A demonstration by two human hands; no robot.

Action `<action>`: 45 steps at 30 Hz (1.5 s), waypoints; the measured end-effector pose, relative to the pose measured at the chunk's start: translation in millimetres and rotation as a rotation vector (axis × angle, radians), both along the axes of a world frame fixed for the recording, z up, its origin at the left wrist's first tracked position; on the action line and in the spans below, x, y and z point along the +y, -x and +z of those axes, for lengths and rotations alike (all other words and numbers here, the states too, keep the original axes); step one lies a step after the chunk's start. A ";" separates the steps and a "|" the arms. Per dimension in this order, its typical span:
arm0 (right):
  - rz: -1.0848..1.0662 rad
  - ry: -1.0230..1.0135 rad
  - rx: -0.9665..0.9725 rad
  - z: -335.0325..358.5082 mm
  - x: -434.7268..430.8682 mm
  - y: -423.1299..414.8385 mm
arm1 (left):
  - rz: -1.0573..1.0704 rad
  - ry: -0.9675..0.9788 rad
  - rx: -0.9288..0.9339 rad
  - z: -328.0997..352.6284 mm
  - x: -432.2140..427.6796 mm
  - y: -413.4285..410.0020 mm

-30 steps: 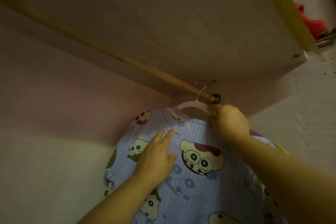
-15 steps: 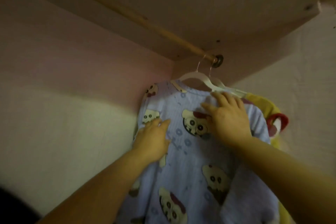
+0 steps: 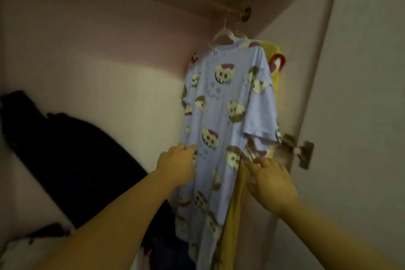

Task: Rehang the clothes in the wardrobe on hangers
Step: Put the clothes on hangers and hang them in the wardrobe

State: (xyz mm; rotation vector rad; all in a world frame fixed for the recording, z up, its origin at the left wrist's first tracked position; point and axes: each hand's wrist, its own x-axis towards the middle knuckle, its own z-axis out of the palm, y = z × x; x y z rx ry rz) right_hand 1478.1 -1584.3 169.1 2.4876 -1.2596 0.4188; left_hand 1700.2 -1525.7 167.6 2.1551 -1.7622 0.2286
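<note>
A long light-blue shirt [image 3: 228, 98] printed with cartoon faces hangs on a white hanger [image 3: 225, 35] from the wooden rail [image 3: 232, 10] at the wardrobe's right end. A yellow garment [image 3: 275, 68] with a red-trimmed armhole hangs right behind it on a second hanger. My left hand [image 3: 177, 163] lies flat against the shirt's left edge, fingers apart. My right hand [image 3: 270, 180] is open at the shirt's right side, fingertips touching the fabric near the yellow cloth below the sleeve. Neither hand grips anything.
Dark clothes [image 3: 72, 155] are heaped against the wardrobe's back wall at the left. More crumpled clothing [image 3: 157, 250] lies low behind my left forearm. The open wardrobe door [image 3: 361, 94] stands at the right, with a metal hinge [image 3: 300, 149] beside the shirt's sleeve.
Both hands slid down the shirt from near the collar to about its middle. My view pulled back and dropped, so the whole shirt and the dark heap now show.
</note>
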 end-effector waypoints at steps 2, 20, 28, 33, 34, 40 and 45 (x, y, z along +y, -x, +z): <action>-0.018 -0.081 -0.005 -25.2 31.5 26.6 | 0.017 -0.077 0.017 -24.4 32.7 27.1; -0.626 -0.542 -0.072 -166.0 349.0 244.9 | -0.474 -0.554 -0.063 -140.0 238.4 223.4; -1.057 -0.665 -0.195 -200.3 575.3 352.8 | -0.864 -0.703 -0.171 -184.2 366.9 375.3; -1.378 -0.693 -0.289 -201.4 724.2 419.0 | -1.165 -0.663 -0.328 -187.5 464.2 489.8; -1.444 -0.697 -0.311 -199.6 755.0 429.8 | -1.223 -0.656 -0.342 -186.0 488.3 512.7; -1.780 -0.656 -0.433 -189.4 950.0 478.3 | -1.545 -0.645 -0.466 -183.6 654.2 640.8; -2.009 -0.628 -0.515 -183.4 1121.3 497.2 | -1.761 -0.599 -0.580 -180.2 818.6 718.9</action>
